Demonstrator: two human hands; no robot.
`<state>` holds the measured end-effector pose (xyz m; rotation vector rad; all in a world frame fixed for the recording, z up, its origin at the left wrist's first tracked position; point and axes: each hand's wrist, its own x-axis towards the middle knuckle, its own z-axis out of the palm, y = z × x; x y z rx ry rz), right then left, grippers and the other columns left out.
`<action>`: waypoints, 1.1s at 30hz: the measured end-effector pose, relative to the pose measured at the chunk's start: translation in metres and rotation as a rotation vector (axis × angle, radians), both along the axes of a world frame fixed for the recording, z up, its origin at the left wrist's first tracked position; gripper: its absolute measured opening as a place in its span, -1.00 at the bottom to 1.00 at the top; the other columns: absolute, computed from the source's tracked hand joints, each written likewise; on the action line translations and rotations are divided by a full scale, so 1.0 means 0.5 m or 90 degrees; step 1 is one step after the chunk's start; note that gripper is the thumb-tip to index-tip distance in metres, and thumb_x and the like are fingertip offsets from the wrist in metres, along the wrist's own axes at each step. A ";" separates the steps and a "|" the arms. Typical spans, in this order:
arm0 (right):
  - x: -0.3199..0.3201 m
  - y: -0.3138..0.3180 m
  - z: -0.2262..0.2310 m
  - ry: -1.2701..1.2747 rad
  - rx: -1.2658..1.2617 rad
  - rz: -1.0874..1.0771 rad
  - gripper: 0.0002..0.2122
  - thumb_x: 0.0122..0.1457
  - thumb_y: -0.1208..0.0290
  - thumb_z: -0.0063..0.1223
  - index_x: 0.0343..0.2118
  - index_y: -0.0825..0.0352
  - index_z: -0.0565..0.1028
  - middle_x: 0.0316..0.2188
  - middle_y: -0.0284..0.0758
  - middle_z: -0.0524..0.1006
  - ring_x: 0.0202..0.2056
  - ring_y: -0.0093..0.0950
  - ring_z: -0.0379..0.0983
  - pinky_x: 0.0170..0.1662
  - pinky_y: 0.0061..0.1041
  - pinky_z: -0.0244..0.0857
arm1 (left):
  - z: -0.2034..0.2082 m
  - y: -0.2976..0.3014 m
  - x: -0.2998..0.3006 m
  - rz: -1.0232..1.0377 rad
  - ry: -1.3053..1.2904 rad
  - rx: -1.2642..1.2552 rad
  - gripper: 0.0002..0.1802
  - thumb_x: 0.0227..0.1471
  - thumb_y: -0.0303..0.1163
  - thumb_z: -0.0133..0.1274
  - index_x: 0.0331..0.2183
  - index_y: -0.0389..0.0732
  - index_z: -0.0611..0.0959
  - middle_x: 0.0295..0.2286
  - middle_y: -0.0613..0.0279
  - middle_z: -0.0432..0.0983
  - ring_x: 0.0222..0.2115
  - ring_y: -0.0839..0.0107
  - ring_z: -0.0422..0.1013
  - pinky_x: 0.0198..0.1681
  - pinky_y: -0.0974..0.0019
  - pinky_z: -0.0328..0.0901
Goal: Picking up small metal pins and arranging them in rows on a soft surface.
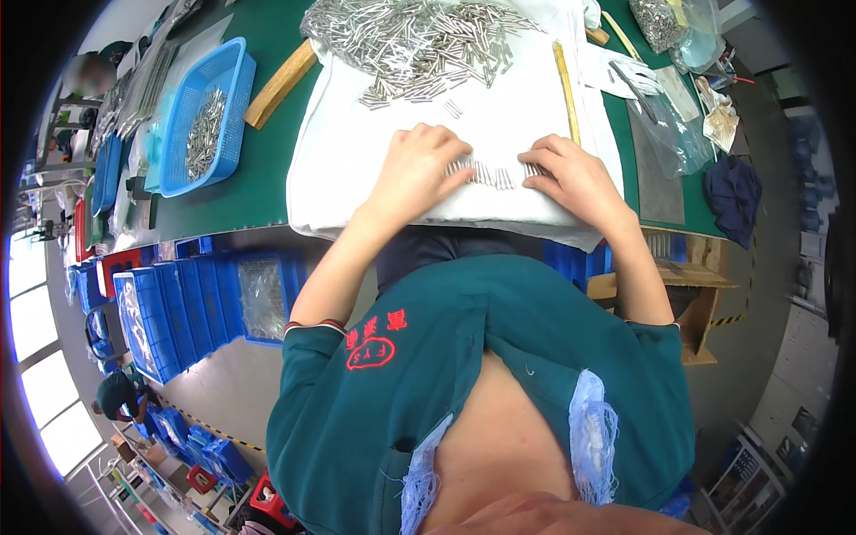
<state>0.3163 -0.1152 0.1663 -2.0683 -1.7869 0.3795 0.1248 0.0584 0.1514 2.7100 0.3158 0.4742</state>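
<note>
On the white cloth (343,169), the row of metal pins (486,174) lies between my left hand (417,171), at nine o'clock, and right hand (578,181), at three. My fingers curl at its ends; whether they pinch, I cannot tell. I seem to be aligning; next calls for even pressure.

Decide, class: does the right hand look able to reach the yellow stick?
Probably yes: the yellow stick ends close beside the right hand, nothing visibly between, though that hand is at metal pins.

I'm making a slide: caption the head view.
Left hand and right hand bracket a row of metal pins on white cloth.
</note>
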 end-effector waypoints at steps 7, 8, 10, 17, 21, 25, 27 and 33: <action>-0.025 -0.010 0.003 0.027 -0.008 -0.027 -0.67 0.01 0.31 0.21 -0.13 0.24 0.51 -0.22 -0.35 0.44 -0.23 -0.38 0.44 -0.18 -0.44 0.34 | -0.038 -0.059 0.037 -0.047 -0.042 0.068 -0.61 -0.19 -0.14 0.25 -0.29 -0.08 0.59 -0.34 0.33 0.40 -0.24 0.33 0.33 -0.12 0.18 0.14; -0.025 -0.012 0.000 0.027 -0.008 -0.028 -0.67 0.01 0.31 0.21 -0.13 0.24 0.51 -0.22 -0.35 0.44 -0.23 -0.38 0.44 -0.18 -0.44 0.34 | -0.038 -0.058 0.037 -0.056 -0.040 0.063 -0.62 -0.18 -0.15 0.25 -0.28 -0.08 0.59 -0.33 0.33 0.40 -0.24 0.34 0.33 -0.12 0.18 0.14; -0.027 -0.015 -0.011 0.043 0.005 -0.021 -0.67 0.02 0.32 0.20 -0.12 0.24 0.50 -0.23 -0.33 0.43 -0.25 -0.37 0.44 -0.18 -0.45 0.34 | -0.038 -0.057 0.037 -0.067 -0.039 0.058 -0.63 -0.17 -0.16 0.24 -0.28 -0.08 0.58 -0.33 0.33 0.41 -0.23 0.34 0.33 -0.12 0.19 0.14; -0.041 -0.012 -0.002 0.047 -0.008 -0.039 -0.67 0.03 0.32 0.20 -0.11 0.24 0.50 -0.23 -0.33 0.43 -0.26 -0.36 0.45 -0.19 -0.45 0.35 | -0.010 -0.014 0.006 -0.032 -0.077 0.022 -0.65 -0.11 -0.21 0.20 -0.22 -0.07 0.59 -0.26 0.31 0.46 -0.16 0.32 0.34 -0.03 0.19 0.13; -0.045 -0.012 -0.002 0.023 -0.007 -0.048 -0.66 0.04 0.31 0.20 -0.10 0.23 0.50 -0.22 -0.33 0.44 -0.27 -0.37 0.46 -0.20 -0.45 0.36 | 0.009 0.032 -0.050 0.060 -0.074 0.041 -0.71 -0.06 -0.28 0.17 -0.22 -0.08 0.60 -0.26 0.32 0.48 -0.16 0.30 0.34 -0.02 0.20 0.13; -0.033 -0.019 0.017 0.114 -0.009 -0.105 -0.66 0.06 0.27 0.18 -0.09 0.23 0.49 -0.20 -0.31 0.45 -0.29 -0.39 0.48 -0.21 -0.46 0.38 | 0.009 0.045 -0.107 0.137 -0.056 0.030 -0.75 -0.05 -0.30 0.17 -0.25 -0.08 0.62 -0.28 0.32 0.49 -0.18 0.30 0.36 -0.04 0.21 0.14; -0.008 -0.026 0.020 0.092 0.069 -0.180 -0.64 0.09 0.25 0.16 -0.05 0.22 0.48 -0.19 -0.30 0.46 -0.32 -0.41 0.49 -0.21 -0.46 0.39 | -0.006 0.047 -0.129 0.138 -0.035 0.018 -0.76 -0.05 -0.31 0.17 -0.26 -0.08 0.63 -0.29 0.32 0.49 -0.20 0.29 0.36 -0.06 0.20 0.15; 0.027 -0.029 0.005 -0.043 -0.087 -0.350 -0.56 0.11 0.14 0.12 0.02 0.25 0.44 -0.22 -0.26 0.47 -0.29 -0.40 0.50 -0.20 -0.41 0.37 | -0.023 0.020 -0.135 0.119 0.014 -0.003 -0.74 -0.07 -0.27 0.18 -0.26 -0.08 0.63 -0.38 0.30 0.43 -0.24 0.28 0.35 -0.11 0.20 0.16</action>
